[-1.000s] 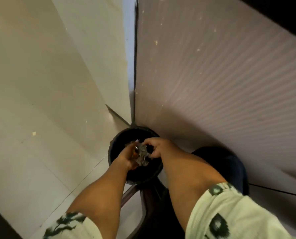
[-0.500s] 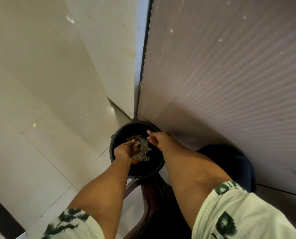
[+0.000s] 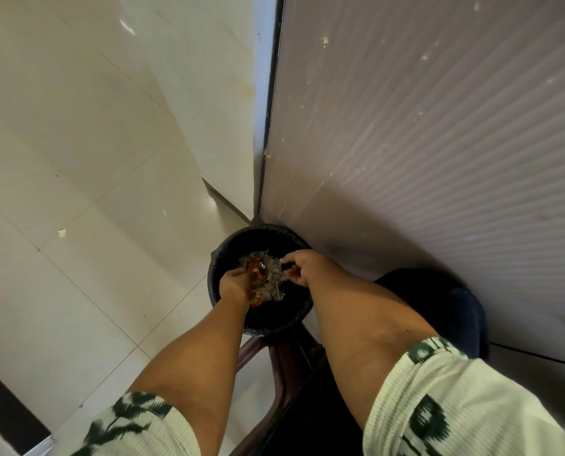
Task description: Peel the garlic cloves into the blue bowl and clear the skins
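Right at the middle, the left grip (image 3: 233, 286) is buried knuckles-up in the side of the garlic skins (image 3: 269, 274), its fingertips hidden, so I cannot tell whether it is clamped on them or only pressing. The right grip (image 3: 302, 266) sits on the far side with fingers spread and apart, touching the edge of the clump and holding nothing firmly. The skins hang as one loose, papery wad over the mouth of the black bin (image 3: 276, 320), mixed with an orange scrap (image 3: 256, 284). The blue bowl and the peeled cloves are out of view.

The likely trouble is scatter. Skins this light would probably cling to damp fingers and come away with the hands, or drift past the rim if the wad is shaken rather than lowered. The bin sits jammed into the corner against the ribbed wall panel (image 3: 439, 159), so anything that slides off the far side would be awkward to reach. A pale fleck (image 3: 62, 232) already lies on the tiled floor (image 3: 77, 291), well apart from the bin.
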Motion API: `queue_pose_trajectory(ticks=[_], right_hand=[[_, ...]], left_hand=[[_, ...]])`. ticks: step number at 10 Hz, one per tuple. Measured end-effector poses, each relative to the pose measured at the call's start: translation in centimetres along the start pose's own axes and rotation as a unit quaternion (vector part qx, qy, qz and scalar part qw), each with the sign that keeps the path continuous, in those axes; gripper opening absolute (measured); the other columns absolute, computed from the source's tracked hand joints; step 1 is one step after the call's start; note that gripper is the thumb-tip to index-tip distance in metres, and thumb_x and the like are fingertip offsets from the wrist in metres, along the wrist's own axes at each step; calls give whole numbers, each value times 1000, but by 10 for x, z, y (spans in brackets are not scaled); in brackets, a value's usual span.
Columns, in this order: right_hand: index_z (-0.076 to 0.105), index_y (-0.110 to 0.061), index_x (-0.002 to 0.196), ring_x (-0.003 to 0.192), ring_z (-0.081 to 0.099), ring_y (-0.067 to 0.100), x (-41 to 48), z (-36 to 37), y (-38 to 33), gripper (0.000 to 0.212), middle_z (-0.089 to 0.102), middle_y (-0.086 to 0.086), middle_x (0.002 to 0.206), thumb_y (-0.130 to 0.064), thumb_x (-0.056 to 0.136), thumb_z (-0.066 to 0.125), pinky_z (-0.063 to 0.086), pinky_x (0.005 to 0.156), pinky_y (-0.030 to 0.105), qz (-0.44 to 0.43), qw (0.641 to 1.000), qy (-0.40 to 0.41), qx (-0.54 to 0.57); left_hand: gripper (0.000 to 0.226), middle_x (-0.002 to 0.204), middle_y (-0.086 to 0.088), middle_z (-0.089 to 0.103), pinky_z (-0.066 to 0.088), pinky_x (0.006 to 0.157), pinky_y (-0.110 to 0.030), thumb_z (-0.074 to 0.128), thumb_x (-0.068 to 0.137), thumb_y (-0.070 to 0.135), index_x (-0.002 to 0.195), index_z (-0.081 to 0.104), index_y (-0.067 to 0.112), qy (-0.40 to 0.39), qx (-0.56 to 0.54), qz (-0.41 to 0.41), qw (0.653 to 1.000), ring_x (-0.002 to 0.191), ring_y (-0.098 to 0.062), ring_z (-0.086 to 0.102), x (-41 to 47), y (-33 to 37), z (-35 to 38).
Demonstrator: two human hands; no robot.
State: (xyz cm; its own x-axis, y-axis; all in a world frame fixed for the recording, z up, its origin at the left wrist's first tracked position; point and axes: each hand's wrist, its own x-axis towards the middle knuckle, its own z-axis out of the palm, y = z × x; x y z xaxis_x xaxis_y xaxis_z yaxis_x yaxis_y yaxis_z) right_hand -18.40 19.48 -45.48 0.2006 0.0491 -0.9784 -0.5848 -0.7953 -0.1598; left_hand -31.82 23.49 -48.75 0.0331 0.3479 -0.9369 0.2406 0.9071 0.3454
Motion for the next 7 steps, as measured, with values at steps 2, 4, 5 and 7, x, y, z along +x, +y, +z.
queue_pose_trajectory(ticks=[2, 4, 5, 7], right_hand=[[58, 3, 111, 104, 58, 27, -16, 2, -6, 20, 54, 14, 86, 3, 93, 49, 43, 104, 33, -7, 999, -36, 1], [55, 0, 91, 70, 55, 18, -10, 0, -7, 3, 50, 10, 77, -1, 91, 52, 51, 73, 27, 1, 1000, -7, -28], [58, -4, 86, 65, 52, 15, -27, 4, -9, 9, 48, 8, 70, 1, 91, 53, 53, 83, 24, -13, 998, -18, -58], [7, -16, 153, 133, 35, 39, -73, 7, -17, 82, 23, 22, 153, -9, 90, 59, 38, 104, 43, -146, 935, 13, -324]], left_hand=[[32, 111, -13, 57, 58, 72, -33, 64, 91, 17, 119, 49, 20, -70, -29, -23, 997, 88, -25, 61, 10, -2, -5], [10, 109, -14, 65, 56, 55, -31, 53, 96, 11, 105, 55, 6, -42, -63, 1, 997, 85, -26, 64, 8, -4, -15], [14, 93, -16, 62, 52, 46, -26, 46, 99, 6, 97, 60, 3, -25, -47, 18, 998, 72, -24, 59, -3, -4, -17], [124, 154, -11, 26, 48, 89, -64, 80, 60, 51, 148, -7, 46, -102, 7, -8, 995, 127, -40, 45, 8, 6, -18]])
